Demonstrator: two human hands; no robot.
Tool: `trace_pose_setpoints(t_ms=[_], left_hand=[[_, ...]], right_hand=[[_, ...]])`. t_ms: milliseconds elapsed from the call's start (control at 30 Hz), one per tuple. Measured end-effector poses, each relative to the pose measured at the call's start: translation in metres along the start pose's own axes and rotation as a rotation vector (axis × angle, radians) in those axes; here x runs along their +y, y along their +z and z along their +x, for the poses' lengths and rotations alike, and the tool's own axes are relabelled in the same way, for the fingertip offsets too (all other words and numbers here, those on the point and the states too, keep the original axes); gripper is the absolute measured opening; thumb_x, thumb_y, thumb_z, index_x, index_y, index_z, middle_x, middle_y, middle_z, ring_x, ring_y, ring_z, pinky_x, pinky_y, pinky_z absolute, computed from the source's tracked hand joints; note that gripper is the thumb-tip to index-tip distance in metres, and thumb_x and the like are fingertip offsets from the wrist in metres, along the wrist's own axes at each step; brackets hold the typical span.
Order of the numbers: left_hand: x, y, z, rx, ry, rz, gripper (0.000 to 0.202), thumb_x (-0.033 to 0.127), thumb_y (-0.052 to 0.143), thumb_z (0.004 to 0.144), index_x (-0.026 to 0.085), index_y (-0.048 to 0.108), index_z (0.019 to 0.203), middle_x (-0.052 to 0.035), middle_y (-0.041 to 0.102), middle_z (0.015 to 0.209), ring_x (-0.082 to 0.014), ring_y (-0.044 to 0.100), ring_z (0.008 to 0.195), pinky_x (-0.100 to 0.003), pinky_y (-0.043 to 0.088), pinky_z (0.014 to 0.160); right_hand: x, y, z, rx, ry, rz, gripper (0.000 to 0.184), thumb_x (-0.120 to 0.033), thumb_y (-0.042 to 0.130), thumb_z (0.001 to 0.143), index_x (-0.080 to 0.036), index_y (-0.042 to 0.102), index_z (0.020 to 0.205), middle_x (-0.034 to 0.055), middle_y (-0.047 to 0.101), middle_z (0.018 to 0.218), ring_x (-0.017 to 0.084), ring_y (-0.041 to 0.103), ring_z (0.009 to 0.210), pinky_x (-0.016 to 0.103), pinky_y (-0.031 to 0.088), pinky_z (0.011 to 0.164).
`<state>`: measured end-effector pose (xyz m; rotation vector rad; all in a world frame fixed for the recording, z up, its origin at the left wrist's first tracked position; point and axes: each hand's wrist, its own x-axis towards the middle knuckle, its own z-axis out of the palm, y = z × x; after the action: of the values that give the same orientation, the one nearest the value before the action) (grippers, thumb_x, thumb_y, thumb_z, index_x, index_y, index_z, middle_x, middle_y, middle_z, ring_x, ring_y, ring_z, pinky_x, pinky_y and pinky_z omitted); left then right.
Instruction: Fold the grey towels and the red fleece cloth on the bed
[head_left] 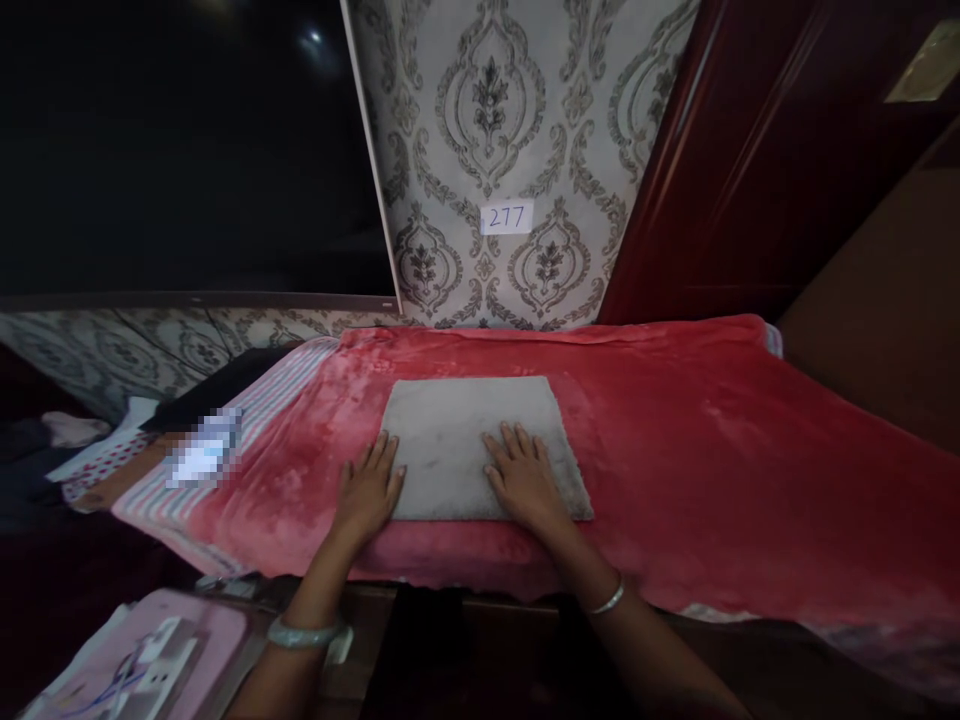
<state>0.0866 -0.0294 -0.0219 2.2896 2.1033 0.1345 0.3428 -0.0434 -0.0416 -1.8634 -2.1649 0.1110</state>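
Patterned wallpaper (491, 100) rose at twelve o'clock, bearing a label (507, 216) reading 277. A black screen (187, 160) filled ten, catching one glare; a glossy dark-red panel (750, 150) stood at two. A red-draped counter (735, 460) stretched toward four. Light was dim.

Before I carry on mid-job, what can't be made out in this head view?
Head view:
Palms of the left hand and right hand: hidden by their backs.
Underside of the gray cloth: hidden by its top.
Surface under the red blanket: covered by it.
Bright thing at left: blurred into blocks.
Screen: top and left side cut off by picture edges.
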Motion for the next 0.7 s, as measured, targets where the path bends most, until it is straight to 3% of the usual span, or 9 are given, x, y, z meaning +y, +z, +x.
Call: trace_pose_setpoints(t_ms=[100, 233, 300, 400, 533, 600, 700], left_hand=[[-0.011, -0.001, -0.004, 0.049, -0.051, -0.032, 0.056, 0.032, 0.027, 0.101, 0.017, 0.035, 0.154, -0.0104, 0.032, 0.161, -0.0322, 0.024, 0.150, -0.060, 0.026, 0.118], [0.002, -0.017, 0.006, 0.188, -0.079, 0.031, 0.053, 0.035, 0.038, 0.098, 0.016, 0.048, 0.147, -0.0144, 0.023, 0.164, -0.0389, 0.018, 0.151, -0.061, 0.028, 0.116], [0.029, -0.028, 0.020, 0.200, 0.033, 0.016, 0.054, 0.030, 0.038, 0.098, 0.013, 0.044, 0.149, -0.0161, 0.026, 0.162, -0.0344, 0.020, 0.151, -0.057, 0.027, 0.118], [0.091, -0.037, 0.046, 0.125, 0.276, -0.054, 0.057, 0.026, 0.039, 0.097, 0.014, 0.035, 0.153, -0.0151, 0.028, 0.162, -0.0276, 0.023, 0.151, -0.052, 0.025, 0.121], [0.165, -0.020, 0.072, 0.063, 0.407, -0.085, 0.058, 0.027, 0.038, 0.097, 0.011, 0.034, 0.153, -0.0153, 0.028, 0.162, -0.0268, 0.023, 0.151, -0.053, 0.021, 0.122], [0.182, -0.002, 0.076, 0.071, 0.425, -0.076, 0.058, 0.029, 0.036, 0.098, 0.011, 0.035, 0.153, -0.0160, 0.028, 0.162, -0.0282, 0.023, 0.151, -0.055, 0.019, 0.122], [0.185, 0.021, 0.076, 0.103, 0.442, -0.059, 0.059, 0.035, 0.033, 0.099, 0.012, 0.034, 0.153, -0.0161, 0.028, 0.162, -0.0283, 0.021, 0.152, -0.056, 0.016, 0.122]], right_hand=[[0.005, 0.001, -0.001, 0.002, -0.018, 0.067, 0.056, -0.040, 0.044, 0.099, -0.025, 0.039, 0.153, 0.0098, 0.024, 0.163, 0.031, 0.014, 0.152, 0.054, 0.010, 0.120], [0.033, 0.000, 0.018, 0.049, -0.031, 0.274, 0.058, -0.032, 0.046, 0.093, -0.017, 0.046, 0.149, 0.0121, 0.038, 0.157, 0.026, 0.029, 0.147, 0.046, 0.021, 0.121], [0.050, -0.003, 0.040, 0.205, 0.010, 0.441, 0.058, -0.029, 0.043, 0.090, -0.014, 0.050, 0.146, 0.0127, 0.045, 0.152, 0.024, 0.036, 0.144, 0.044, 0.024, 0.121], [0.064, -0.003, 0.077, 0.479, 0.101, 0.830, 0.058, -0.034, 0.043, 0.086, -0.017, 0.055, 0.140, 0.0125, 0.055, 0.144, 0.025, 0.046, 0.137, 0.047, 0.030, 0.118], [0.058, 0.012, 0.106, 0.678, 0.277, 1.456, 0.067, -0.051, 0.045, 0.083, -0.019, 0.048, 0.142, 0.0152, 0.050, 0.146, 0.026, 0.057, 0.124, 0.047, 0.045, 0.105], [0.054, 0.023, 0.107, 0.711, 0.319, 1.580, 0.072, -0.056, 0.046, 0.081, -0.021, 0.044, 0.144, 0.0166, 0.045, 0.150, 0.025, 0.059, 0.122, 0.046, 0.049, 0.101], [0.050, 0.032, 0.102, 0.749, 0.329, 1.592, 0.071, -0.057, 0.053, 0.079, -0.021, 0.047, 0.140, 0.0170, 0.046, 0.148, 0.025, 0.059, 0.122, 0.044, 0.049, 0.102]])
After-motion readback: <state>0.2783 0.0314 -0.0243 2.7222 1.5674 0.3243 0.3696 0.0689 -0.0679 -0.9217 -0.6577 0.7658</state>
